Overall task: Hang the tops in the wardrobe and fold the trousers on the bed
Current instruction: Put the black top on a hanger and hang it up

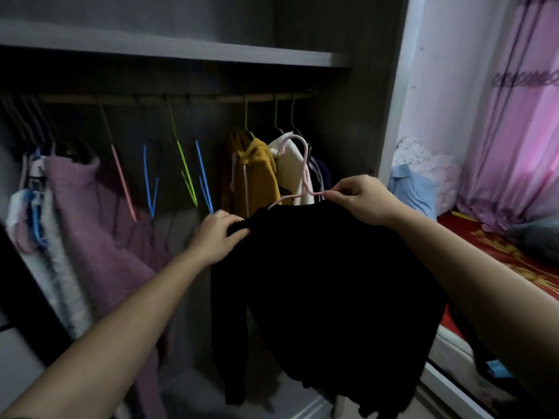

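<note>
Black top (326, 282) hangs on a pink hanger (305, 176) before the wardrobe rail (187, 99); left hand (219, 234) grips its shoulder, right hand (361, 198) pinches the hanger beside the neckline.

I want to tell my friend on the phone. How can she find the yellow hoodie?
In the open wardrobe, follow the wooden rail to its right end, where a few garments hang bunched together. The yellow hoodie is the leftmost, on a green hanger. Only it is mustard; the cream top hangs beside it.
</note>
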A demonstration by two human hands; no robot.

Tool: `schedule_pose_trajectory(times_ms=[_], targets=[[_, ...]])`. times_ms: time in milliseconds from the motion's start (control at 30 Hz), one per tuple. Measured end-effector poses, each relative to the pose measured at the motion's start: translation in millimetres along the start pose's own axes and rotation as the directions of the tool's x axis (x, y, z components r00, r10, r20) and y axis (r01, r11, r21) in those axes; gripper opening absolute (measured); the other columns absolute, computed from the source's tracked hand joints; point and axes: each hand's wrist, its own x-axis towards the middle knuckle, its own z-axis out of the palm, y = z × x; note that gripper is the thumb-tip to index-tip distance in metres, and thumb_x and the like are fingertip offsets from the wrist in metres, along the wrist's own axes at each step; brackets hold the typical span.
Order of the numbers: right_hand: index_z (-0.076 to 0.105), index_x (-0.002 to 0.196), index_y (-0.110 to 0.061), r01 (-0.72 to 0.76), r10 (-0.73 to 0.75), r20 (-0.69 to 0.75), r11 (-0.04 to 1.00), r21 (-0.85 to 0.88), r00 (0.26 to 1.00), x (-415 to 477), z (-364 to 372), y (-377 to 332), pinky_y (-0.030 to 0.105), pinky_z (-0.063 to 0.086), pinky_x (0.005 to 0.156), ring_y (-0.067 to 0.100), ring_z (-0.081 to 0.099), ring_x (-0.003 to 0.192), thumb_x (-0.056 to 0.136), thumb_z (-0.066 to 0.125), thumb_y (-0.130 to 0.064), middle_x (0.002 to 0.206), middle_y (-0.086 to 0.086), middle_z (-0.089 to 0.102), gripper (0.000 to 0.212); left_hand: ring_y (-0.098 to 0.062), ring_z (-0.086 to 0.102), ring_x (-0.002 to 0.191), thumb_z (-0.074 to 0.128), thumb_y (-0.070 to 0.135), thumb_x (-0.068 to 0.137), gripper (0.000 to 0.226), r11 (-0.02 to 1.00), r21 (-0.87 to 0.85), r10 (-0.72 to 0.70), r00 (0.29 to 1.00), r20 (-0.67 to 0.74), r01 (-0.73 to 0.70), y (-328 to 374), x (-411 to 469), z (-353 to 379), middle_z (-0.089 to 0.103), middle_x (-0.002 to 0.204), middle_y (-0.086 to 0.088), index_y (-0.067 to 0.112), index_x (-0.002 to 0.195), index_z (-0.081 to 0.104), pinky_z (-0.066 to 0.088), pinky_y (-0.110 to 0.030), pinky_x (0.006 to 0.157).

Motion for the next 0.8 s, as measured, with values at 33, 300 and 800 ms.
schedule_pose_trajectory(times_ms=[33,300,800], targets=[[0.075,0.083,-0.022,-0.037,0.037,-0.016,0.999,0.011,0.999,5,6,-5,0.009,0.038,0.054,0.001,0.058,0.065,0.094,0.064,-0.042,0.073,-0.008,0.067,0.025,-0.024,0.058,0.1,0.065,0.046,0.088,0.03,0.991,0.127,0.046,0.995,-0.092,-0.035,-2,2,-5,0.064,0.104,-0.002,0.024,0.106,0.072,0.048,-0.038,0.083],[0.073,0.102,-0.007,-0.514,0.329,0.396,0.513,0.687,0.857,40,40,-44,0.022,0.055,0.053,0.01,0.071,0.063,0.097,0.063,-0.022,0.078,0.004,0.073,0.019,-0.031,0.037,0.138,0.064,0.036,0.088,0.047,0.874,0.482,0.039,0.984,-0.176,0.052,-28,32,-48,0.047,0.145,-0.013,0.016,0.13,0.06,0.029,-0.047,0.107],[0.073,0.107,-0.008,-0.094,0.112,0.031,0.611,0.786,0.993,262,126,-101,0.027,0.055,0.075,0.016,0.069,0.081,0.101,0.058,-0.027,0.09,0.006,0.072,0.025,-0.04,0.036,0.135,0.051,0.047,0.091,0.067,0.738,0.631,0.007,0.932,-0.362,0.239,-72,190,-118,0.039,0.148,-0.023,0.009,0.145,0.039,0.029,-0.059,0.108]])
